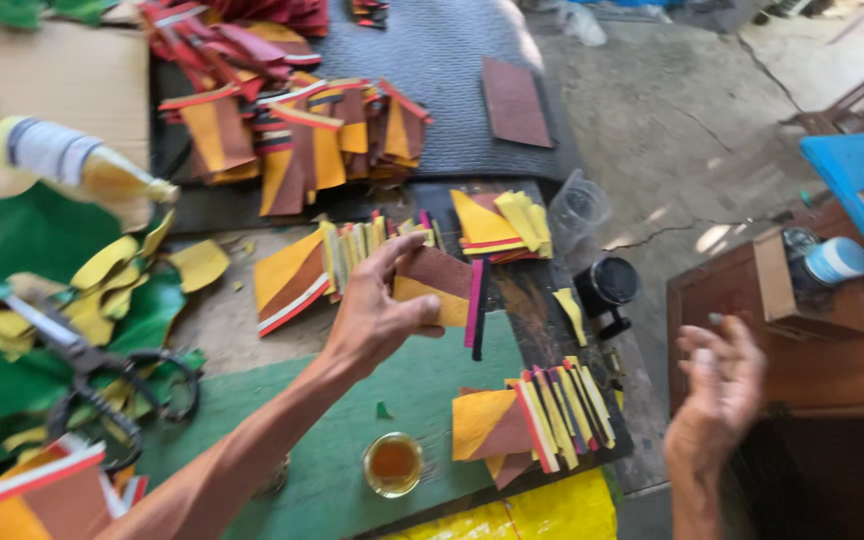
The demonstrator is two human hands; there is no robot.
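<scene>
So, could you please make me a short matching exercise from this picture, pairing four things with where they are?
Things:
1. scissors
2. plastic bottle
3. small glass cup of amber liquid
4. brown and yellow piece

Places:
A. in the fingers of the left hand
B. at the near edge of the green mat
C. lying on cardboard, upper left
D. on green and yellow scraps, left side

Pairs: 1-D, 2-C, 3-B, 4-A

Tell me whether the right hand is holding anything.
No. The right hand hangs open and empty beside the wooden box, while the left hand grips a brown-and-yellow leather piece.
</scene>
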